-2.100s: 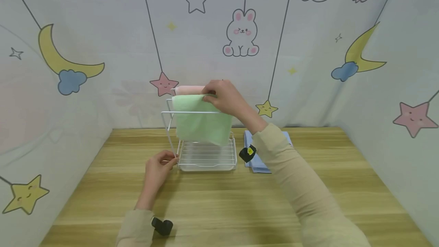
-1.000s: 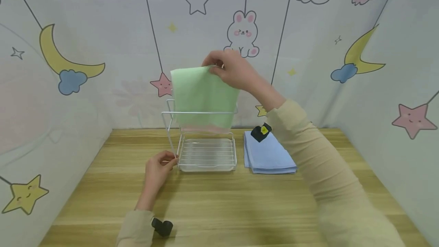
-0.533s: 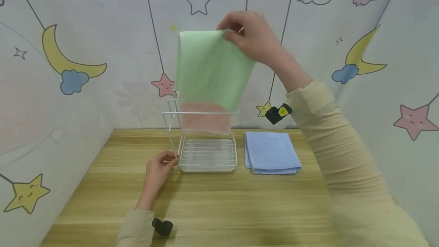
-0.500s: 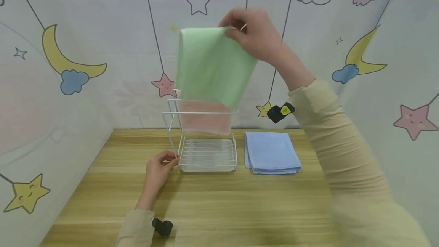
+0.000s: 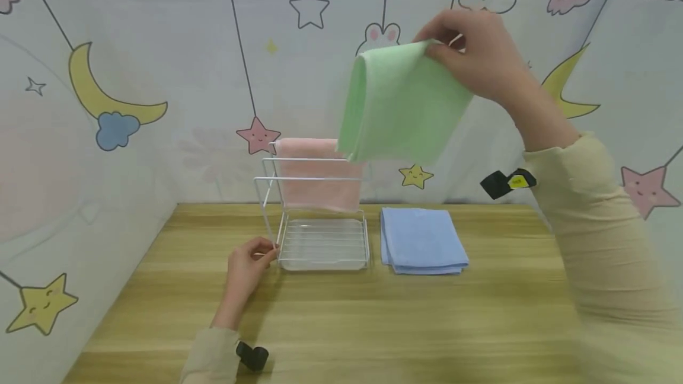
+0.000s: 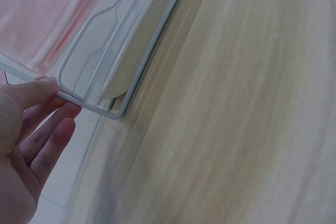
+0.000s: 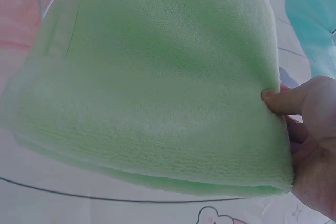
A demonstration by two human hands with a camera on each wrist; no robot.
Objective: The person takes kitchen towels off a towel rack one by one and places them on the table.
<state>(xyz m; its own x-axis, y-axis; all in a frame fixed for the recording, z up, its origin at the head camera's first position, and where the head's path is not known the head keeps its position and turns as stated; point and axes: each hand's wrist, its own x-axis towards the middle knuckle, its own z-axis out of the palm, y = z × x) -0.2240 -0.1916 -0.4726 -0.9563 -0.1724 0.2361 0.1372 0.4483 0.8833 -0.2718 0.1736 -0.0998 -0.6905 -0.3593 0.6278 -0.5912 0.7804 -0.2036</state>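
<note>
My right hand (image 5: 477,55) pinches the top fold of a light green towel (image 5: 405,105), which hangs doubled in the air above and right of a white wire rack (image 5: 308,179). In the right wrist view the towel (image 7: 157,87) shows a fuzzy pile, with the thumb on its near face. My left hand (image 5: 246,265) grips the rack's lower left wire between thumb and fingers, as the left wrist view shows with the rack frame (image 6: 105,109). A folded pink towel (image 5: 320,179) drapes over the rack's rear bar.
A folded blue towel (image 5: 424,240) lies on the wooden table (image 5: 331,325) just right of the rack. Under the rack's bottom wires is a clear tray (image 5: 322,265). A cartoon-printed wall (image 5: 203,76) stands close behind.
My right hand has lifted the green towel up off the rack and carried it to the right, uncovering the pink towel. The left hand has stayed on the rack.
</note>
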